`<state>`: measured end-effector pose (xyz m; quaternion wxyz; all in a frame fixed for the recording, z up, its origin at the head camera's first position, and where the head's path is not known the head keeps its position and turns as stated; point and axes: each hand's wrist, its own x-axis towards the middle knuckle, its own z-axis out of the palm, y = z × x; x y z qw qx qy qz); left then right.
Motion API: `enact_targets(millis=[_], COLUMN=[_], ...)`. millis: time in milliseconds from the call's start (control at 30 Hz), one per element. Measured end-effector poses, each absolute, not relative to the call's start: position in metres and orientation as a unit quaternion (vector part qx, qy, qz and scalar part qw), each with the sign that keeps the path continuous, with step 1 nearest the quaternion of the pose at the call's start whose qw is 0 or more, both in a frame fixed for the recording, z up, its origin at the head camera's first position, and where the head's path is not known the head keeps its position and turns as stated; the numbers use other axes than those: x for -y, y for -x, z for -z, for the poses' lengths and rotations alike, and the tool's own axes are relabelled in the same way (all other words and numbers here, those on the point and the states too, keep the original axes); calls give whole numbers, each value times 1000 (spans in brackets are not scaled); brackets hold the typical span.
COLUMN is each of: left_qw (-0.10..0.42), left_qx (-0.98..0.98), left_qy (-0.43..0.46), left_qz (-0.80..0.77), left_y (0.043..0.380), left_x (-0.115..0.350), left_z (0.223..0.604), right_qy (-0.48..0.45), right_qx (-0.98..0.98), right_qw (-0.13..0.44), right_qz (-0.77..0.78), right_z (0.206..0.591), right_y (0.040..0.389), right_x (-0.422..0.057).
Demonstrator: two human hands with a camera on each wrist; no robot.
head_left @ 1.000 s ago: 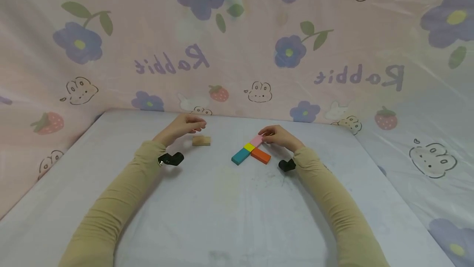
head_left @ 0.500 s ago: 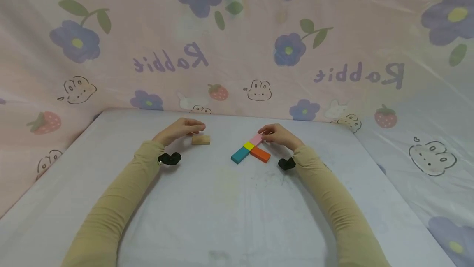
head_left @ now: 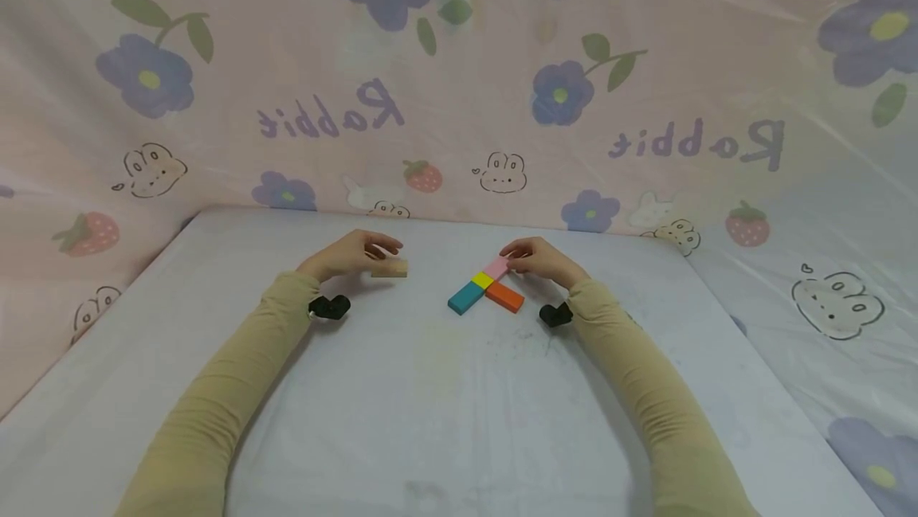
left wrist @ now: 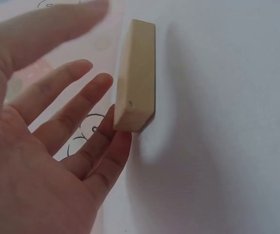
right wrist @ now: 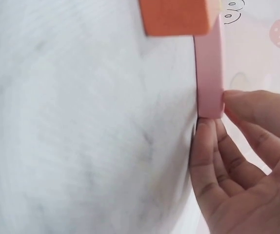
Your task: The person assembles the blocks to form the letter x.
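A plain wooden block (head_left: pixel 390 268) lies on the white table at the left. My left hand (head_left: pixel 347 252) is right over its left end, thumb and fingers spread apart. In the left wrist view, two fingertips meet the near end of the wooden block (left wrist: pixel 137 73), and the thumb stays off it. On the right, my right hand (head_left: pixel 539 260) holds the far end of a pink block (head_left: pixel 496 268). Its thumb is on one face and fingertips at the end in the right wrist view. The pink block lines up with a yellow block (head_left: pixel 483 281) and a teal block (head_left: pixel 467 298).
An orange block (head_left: pixel 505 297) branches off to the right beside the yellow one. Black wrist cameras (head_left: pixel 331 307) hang under both sleeves. A printed curtain (head_left: pixel 459 87) rises along the table's back edge. Faint dark smudges mark the white table (head_left: pixel 430 405).
My left hand has come down from above the wooden block and now overlaps its left end. The right hand keeps its place at the pink block.
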<state>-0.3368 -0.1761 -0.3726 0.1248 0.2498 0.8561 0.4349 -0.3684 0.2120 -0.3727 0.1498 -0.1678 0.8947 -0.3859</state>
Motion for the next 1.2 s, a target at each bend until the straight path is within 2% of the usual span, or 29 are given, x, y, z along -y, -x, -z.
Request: enact_targets(millis=[367, 933, 1200], left_qw=[127, 93, 96], left_qx=[-862, -880, -876], left_qy=[-267, -284, -285], left_qz=[-412, -370, -376], left_y=[337, 340, 340], left_x=[173, 173, 175], left_z=[378, 383, 383], right_qy=[176, 168, 163], right_qx=[-890, -890, -893], right_qw=[156, 158, 157], right_qz=[390, 394, 388], right_z=[372, 374, 373], right_y=[368, 367, 368], right_x=[-213, -210, -212])
